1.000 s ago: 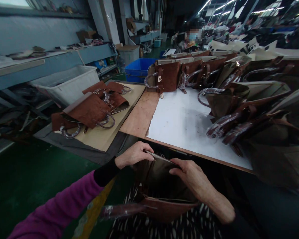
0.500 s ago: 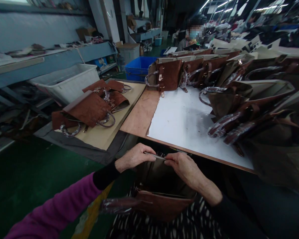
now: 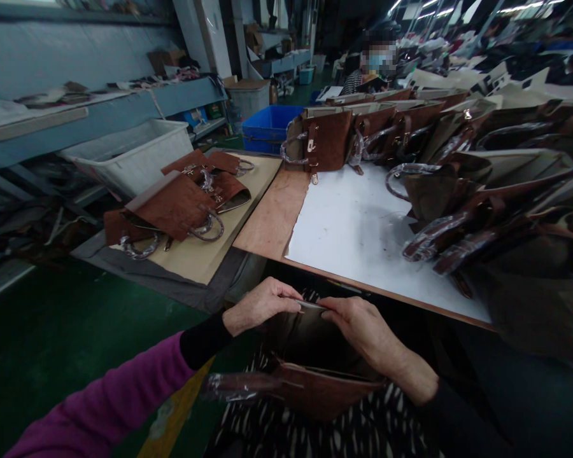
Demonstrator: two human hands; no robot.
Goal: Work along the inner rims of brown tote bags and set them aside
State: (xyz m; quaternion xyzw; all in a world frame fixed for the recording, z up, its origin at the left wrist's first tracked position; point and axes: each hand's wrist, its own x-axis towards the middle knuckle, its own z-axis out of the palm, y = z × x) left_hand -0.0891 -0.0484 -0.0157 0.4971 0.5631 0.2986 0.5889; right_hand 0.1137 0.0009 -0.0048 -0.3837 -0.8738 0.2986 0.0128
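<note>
A brown handbag point(image 3: 322, 389) rests on my lap with its mouth open and its dark lining facing up. A plastic-wrapped handle point(image 3: 241, 385) sticks out from it to the left. My left hand point(image 3: 266, 305) pinches the far top rim of the bag between thumb and fingers. Close by on the right, my right hand point(image 3: 363, 327) pinches the same rim, and a short pale stretch of edge shows between the two hands. Inside, the bag is too dark to make out.
Ahead is a table with a white sheet point(image 3: 348, 229), several brown handbags point(image 3: 332, 141) along its back and right. Flat-lying brown bags point(image 3: 172, 203) cover part of a tan board point(image 3: 200, 261) at left. Behind stand a white bin point(image 3: 124, 159) and a blue crate point(image 3: 270, 127). A person point(image 3: 363, 79) sits farther back.
Both hands stay on the bag's far rim, shifted slightly to the right in view. The view itself has turned a little, and the fingers' pinch has changed only slightly.
</note>
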